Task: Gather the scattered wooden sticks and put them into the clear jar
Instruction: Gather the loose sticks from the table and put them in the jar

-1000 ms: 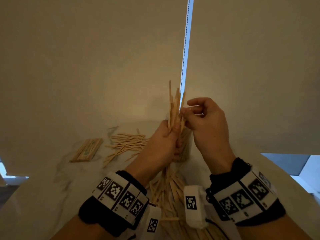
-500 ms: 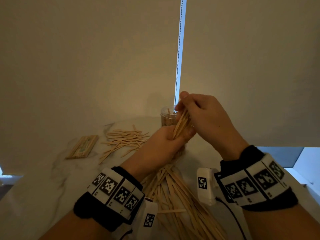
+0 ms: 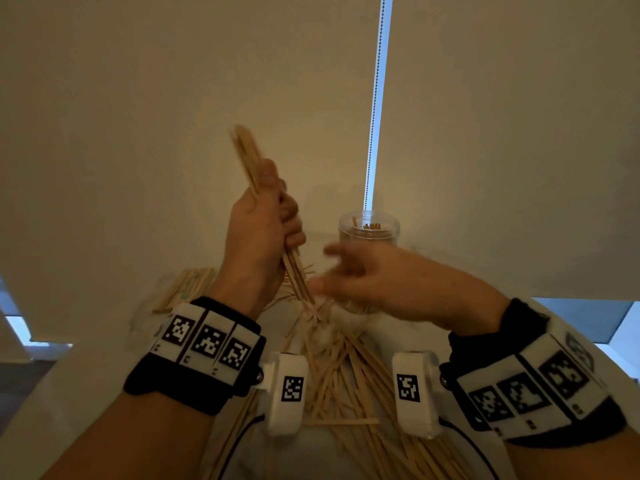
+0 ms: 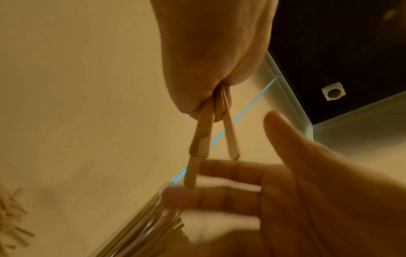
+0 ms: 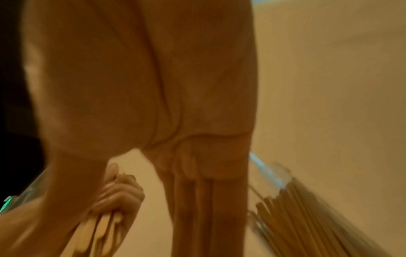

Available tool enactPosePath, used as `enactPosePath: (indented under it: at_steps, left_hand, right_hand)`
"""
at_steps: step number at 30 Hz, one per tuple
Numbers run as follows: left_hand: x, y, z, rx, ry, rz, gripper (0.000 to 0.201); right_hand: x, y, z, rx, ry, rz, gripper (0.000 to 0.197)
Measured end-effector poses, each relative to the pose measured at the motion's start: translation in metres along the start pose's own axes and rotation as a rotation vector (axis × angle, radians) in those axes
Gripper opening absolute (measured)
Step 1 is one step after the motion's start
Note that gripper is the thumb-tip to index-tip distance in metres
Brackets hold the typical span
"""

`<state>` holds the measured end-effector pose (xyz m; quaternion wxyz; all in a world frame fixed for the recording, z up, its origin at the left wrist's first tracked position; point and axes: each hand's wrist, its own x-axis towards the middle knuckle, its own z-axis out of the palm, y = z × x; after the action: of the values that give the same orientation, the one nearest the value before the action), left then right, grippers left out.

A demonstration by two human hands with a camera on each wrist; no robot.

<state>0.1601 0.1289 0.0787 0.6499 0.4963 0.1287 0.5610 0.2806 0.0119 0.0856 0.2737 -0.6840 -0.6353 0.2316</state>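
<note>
Pale tabletop (image 3: 86, 393), backed by drawn window blinds with a bead chain hanging in the gap between them. On it, largest first: the loose heap of wooden sticks (image 3: 346, 379) spread at the near centre between the two wrists; a smaller scatter of sticks partly hidden behind the left forearm; a flat stack of sticks (image 3: 187, 285) far left; and the clear jar (image 3: 369, 230), upright at the far centre-right, already holding sticks that stand on end.

The left hand (image 3: 259, 237) is raised above the heap with its fingers wrapped round a bundle of sticks (image 3: 249, 157), which leans up and to the left; the lower ends fan out below the fist (the left wrist view shows them splayed at uneven lengths). The right hand (image 3: 377, 275), blurred, is spread with fingers extended and holds nothing; it lies in front of the jar's lower half, its fingertips near the bundle's lower ends. Whether it touches them cannot be told.

The step in hand appears to be squaring the bundle before loading. To do it well, the free palm should tap the splayed lower ends flush, the grip loosening just enough to let the sticks slide level. The bundle should then be turned upright over the jar's mouth and lowered end-first into open space beside the standing sticks; a splayed or tilted bundle would likely catch the rim or tip the jar.
</note>
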Motion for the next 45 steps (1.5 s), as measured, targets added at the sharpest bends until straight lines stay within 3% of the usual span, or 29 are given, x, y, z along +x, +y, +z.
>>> enactPosePath:
  at_steps: [1,3,5,7,11,15,19,22,24,26,27,29,31,33,35,39,42,45]
  left_hand:
    - [0.002,0.002,-0.001,-0.039,0.038,0.018,0.038]
    - [0.003,0.003,-0.002,-0.079,0.08,0.044,0.039]
    - [0.003,0.001,-0.001,-0.085,0.091,0.056,0.038]
    - [0.002,0.001,0.0,-0.082,0.09,0.067,0.037]
    - [0.002,-0.001,0.0,-0.083,0.1,0.071,0.035]
    - [-0.008,-0.015,0.013,-0.035,0.02,-0.008,0.03]
    - [-0.012,-0.017,0.016,0.08,-0.074,0.057,0.031]
    - [-0.012,-0.015,0.016,0.159,-0.115,0.061,0.031]
    - [-0.011,-0.012,0.013,0.221,-0.154,0.057,0.03]
    - [-0.01,-0.008,0.006,0.327,-0.218,0.036,0.033]
    - [-0.009,-0.005,0.003,0.408,-0.256,0.016,0.036]
    - [-0.008,-0.002,-0.005,0.663,-0.35,0.008,0.041]
    - [-0.005,-0.002,-0.013,0.945,-0.484,0.013,0.045]
    - [-0.003,-0.007,-0.018,1.162,-0.602,-0.021,0.047]
    - [-0.004,-0.013,-0.017,1.301,-0.663,-0.023,0.046]
    - [-0.009,-0.016,-0.011,1.481,-0.746,0.038,0.034]
    - [-0.007,-0.01,-0.012,1.581,-0.763,0.051,0.031]
    - [-0.009,-0.01,-0.011,1.628,-0.817,0.038,0.031]
  right_hand:
    - [0.0,-0.001,0.006,0.004,-0.142,0.035,0.072]
    - [0.003,-0.004,0.019,0.141,-0.269,0.073,0.05]
    - [0.008,-0.004,0.027,0.251,-0.238,0.045,0.029]
    - [0.008,-0.004,0.028,0.248,-0.184,0.002,0.021]
    - [0.008,-0.006,0.027,0.35,-0.133,-0.026,0.017]
    - [0.011,-0.007,0.027,0.517,0.035,-0.014,0.014]
    - [0.01,-0.004,0.021,0.596,0.012,0.064,0.015]
    - [0.012,-0.001,0.016,0.66,0.06,0.068,0.024]
    - [0.012,0.0,0.014,0.583,0.064,0.073,0.038]
    - [0.015,0.004,0.01,0.411,0.155,0.101,0.051]
    - [0.017,0.006,0.007,0.371,0.255,0.102,0.048]
    - [0.019,0.005,-0.002,0.473,0.518,0.061,0.03]
    - [0.017,0.005,-0.015,0.615,0.755,-0.013,0.031]
    - [0.012,0.005,-0.024,0.606,0.85,-0.063,0.034]
    - [0.008,0.005,-0.024,0.441,0.789,-0.034,0.042]
    - [0.011,0.005,-0.004,0.06,0.393,0.133,0.057]
    - [0.012,0.007,0.002,0.022,0.336,0.127,0.051]
    - [0.015,0.012,0.005,-0.234,0.325,0.054,0.039]
